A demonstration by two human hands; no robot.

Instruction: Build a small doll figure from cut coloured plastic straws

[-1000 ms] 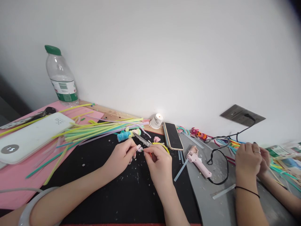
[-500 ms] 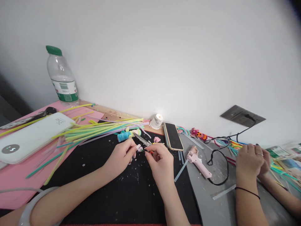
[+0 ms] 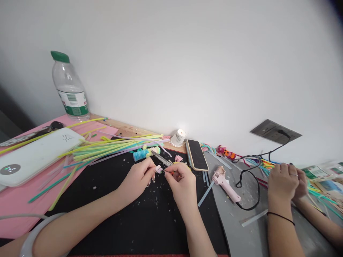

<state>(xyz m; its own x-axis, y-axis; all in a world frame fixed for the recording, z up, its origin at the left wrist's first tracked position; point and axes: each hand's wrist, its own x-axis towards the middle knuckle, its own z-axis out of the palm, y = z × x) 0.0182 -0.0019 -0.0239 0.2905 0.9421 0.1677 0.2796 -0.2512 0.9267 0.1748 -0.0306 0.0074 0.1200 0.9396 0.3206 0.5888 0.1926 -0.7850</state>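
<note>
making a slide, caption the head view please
Left hand pinching a small pinkish piece, right hand close beside it, near scissors and pastel pipe cleaners.

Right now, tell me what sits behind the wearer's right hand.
The blades of the scissors and a pink scrap show beyond the right hand. The handle end is mostly covered; whatever lies wholly behind the hand cannot be seen.

Pink piece: partly covered by fingertips of left hand; exact form too small to tell. Right hand: any fingertip item too small to identify. Scissors: handles largely hidden behind right hand. White power bank: end cut off by left edge. Co-worker's far hand: partly hidden behind near hand.
</note>
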